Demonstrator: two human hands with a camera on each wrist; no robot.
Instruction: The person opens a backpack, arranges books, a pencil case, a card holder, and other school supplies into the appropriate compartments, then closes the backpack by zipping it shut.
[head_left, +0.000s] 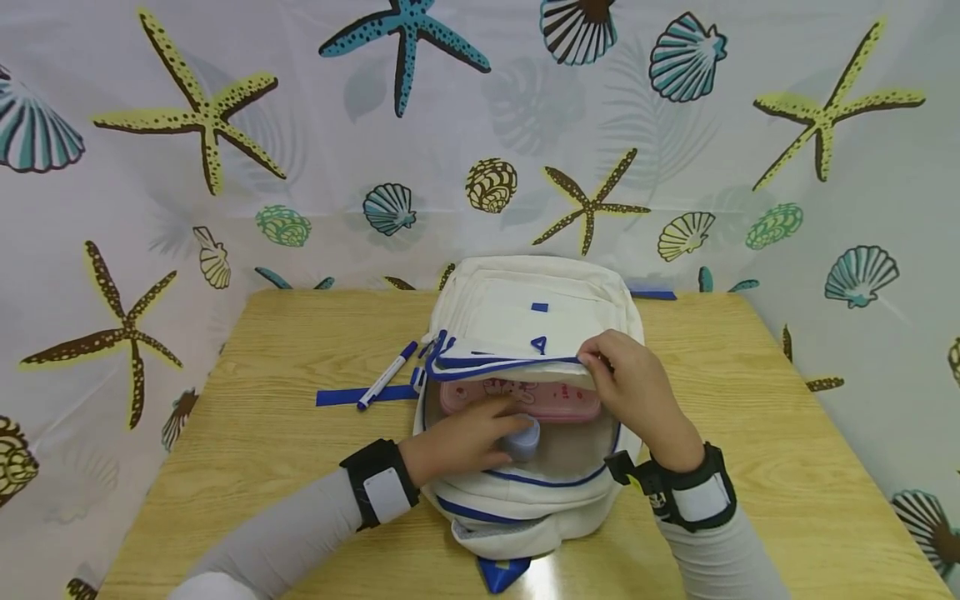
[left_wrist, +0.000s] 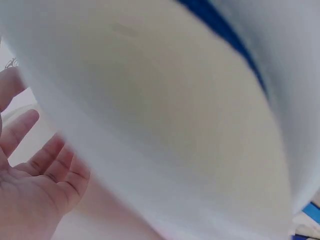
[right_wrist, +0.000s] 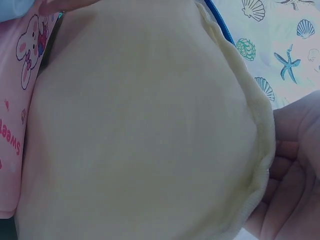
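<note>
One pink box point(head_left: 566, 408) in, backpack point(head_left: 540, 500) not closed yet!

Right hand point(head_left: 637, 387) pinches the flap point(head_left: 510, 329); left hand point(head_left: 461, 437), fingers looking loose, sits beside the lavender container point(head_left: 527, 439) within the opening. Marker point(head_left: 386, 377) lies outside, on the bench point(head_left: 750, 417).

Head view: soft, even light, glare on table point(head_left: 543, 575); left wrist: hazy, near backpack fabric point(left_wrist: 150, 110) out of focus; right wrist: dimmer, softly shadowed.
</note>
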